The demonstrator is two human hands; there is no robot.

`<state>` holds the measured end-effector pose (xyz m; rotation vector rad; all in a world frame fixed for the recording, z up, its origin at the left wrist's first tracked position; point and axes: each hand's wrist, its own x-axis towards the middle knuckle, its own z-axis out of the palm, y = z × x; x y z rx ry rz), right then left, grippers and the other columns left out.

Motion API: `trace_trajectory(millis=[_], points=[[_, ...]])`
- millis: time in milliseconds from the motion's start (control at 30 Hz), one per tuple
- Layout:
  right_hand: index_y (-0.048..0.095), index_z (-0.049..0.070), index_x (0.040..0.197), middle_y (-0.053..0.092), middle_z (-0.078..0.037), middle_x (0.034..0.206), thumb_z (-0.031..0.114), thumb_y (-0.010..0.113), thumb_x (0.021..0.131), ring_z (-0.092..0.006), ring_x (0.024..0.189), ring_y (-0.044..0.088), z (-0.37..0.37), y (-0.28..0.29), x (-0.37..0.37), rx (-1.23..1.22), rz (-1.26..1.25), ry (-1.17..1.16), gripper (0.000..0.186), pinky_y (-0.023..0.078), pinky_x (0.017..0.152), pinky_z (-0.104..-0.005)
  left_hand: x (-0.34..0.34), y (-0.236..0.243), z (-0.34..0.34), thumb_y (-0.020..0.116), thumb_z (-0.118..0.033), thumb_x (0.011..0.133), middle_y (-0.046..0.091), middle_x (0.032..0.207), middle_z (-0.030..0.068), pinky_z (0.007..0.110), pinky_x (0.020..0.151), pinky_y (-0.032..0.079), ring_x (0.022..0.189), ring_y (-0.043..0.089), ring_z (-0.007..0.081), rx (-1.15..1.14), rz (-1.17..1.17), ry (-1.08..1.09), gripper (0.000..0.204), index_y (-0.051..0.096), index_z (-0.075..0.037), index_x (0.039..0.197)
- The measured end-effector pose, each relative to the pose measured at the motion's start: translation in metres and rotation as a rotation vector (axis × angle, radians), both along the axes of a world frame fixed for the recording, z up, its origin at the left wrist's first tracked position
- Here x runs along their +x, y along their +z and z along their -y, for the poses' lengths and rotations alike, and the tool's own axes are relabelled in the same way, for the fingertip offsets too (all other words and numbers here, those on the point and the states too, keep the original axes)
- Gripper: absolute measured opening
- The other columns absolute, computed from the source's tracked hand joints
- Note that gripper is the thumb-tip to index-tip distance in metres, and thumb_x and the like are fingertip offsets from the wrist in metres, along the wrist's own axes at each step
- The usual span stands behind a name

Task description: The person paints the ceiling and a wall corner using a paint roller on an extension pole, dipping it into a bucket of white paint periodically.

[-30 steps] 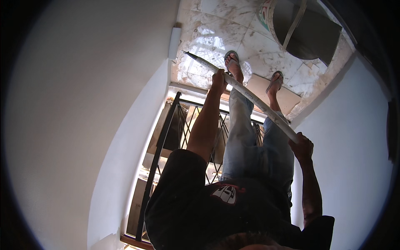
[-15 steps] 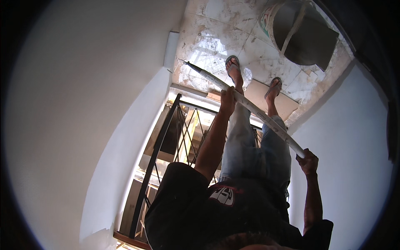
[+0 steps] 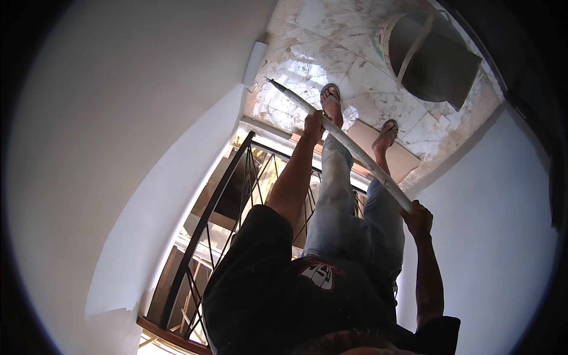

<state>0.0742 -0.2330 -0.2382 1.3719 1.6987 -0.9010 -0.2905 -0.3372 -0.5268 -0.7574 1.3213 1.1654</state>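
A long whitish pole [image 3: 358, 152] slants across in front of my legs. It narrows to a dark tip at its upper left end, which is near the foot of the left wall; whether they touch I cannot tell. My left hand [image 3: 314, 125] is wrapped around the pole partway along. At the lower right end, my right hand [image 3: 418, 220] is closed on it and covers that end. Past the dark tip, whatever the pole may carry is too small to make out.
A large bucket [image 3: 384, 42] with grey contents and a grey flat board [image 3: 463, 80] stands on the stained tile floor [image 3: 331, 29]. My sandalled feet are beside a brown sheet [image 3: 399, 160]. A black metal railing [image 3: 204, 219] borders an opening at left. Pale walls rise on both sides.
Both hands have moved a little to the left, the right one also slightly up the picture, and the pole has shifted with them. My grip stays closed. The view has tilted slightly.
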Motion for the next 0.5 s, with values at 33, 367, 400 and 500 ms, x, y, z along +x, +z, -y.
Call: trace_trajectory(millis=[33, 367, 400, 500], points=[[0.059, 0.007, 0.081, 0.067, -0.017, 0.073, 0.035, 0.074, 0.075, -0.0373, 0.068, 0.067, 0.004, 0.008, 0.011, 0.022, -0.031, -0.003, 0.033, 0.053, 0.063, -0.0480, 0.008, 0.012, -0.002, 0.056, -0.015, 0.094, 0.058, 0.088, 0.0131, 0.039, 0.071, 0.056, 0.076, 0.062, 0.0264, -0.017, -0.015, 0.003, 0.021, 0.050, 0.003, 0.102], [0.058, 0.009, 0.070, 0.062, -0.013, 0.060, 0.029, 0.072, 0.074, -0.0353, 0.054, 0.062, 0.030, 0.097, 0.133, 0.263, -0.274, 0.036, 0.024, 0.052, 0.052, -0.0438, 0.090, 0.209, 0.008, 0.056, -0.023, 0.096, 0.057, 0.066, 0.0034, 0.029, 0.050, 0.043, 0.055, 0.053, 0.0116, 0.174, -0.413, -0.058, 0.028, 0.059, -0.003, 0.077], [0.059, 0.009, 0.070, 0.062, -0.013, 0.060, 0.030, 0.072, 0.074, -0.0352, 0.054, 0.062, 0.036, 0.102, 0.149, 0.272, -0.309, 0.008, 0.025, 0.052, 0.053, -0.0434, 0.098, 0.223, 0.014, 0.056, -0.023, 0.096, 0.059, 0.070, 0.0047, 0.030, 0.053, 0.047, 0.058, 0.056, 0.0136, 0.181, -0.416, -0.059, 0.026, 0.061, 0.000, 0.083], [0.058, 0.008, 0.068, 0.061, -0.014, 0.060, 0.030, 0.072, 0.074, -0.0367, 0.054, 0.062, 0.046, 0.122, 0.175, 0.310, -0.403, 0.005, 0.027, 0.051, 0.051, -0.0445, 0.112, 0.282, 0.011, 0.058, -0.022, 0.095, 0.058, 0.069, 0.0056, 0.030, 0.050, 0.043, 0.056, 0.053, 0.0126, 0.161, -0.555, -0.119, 0.027, 0.059, 0.001, 0.083]])
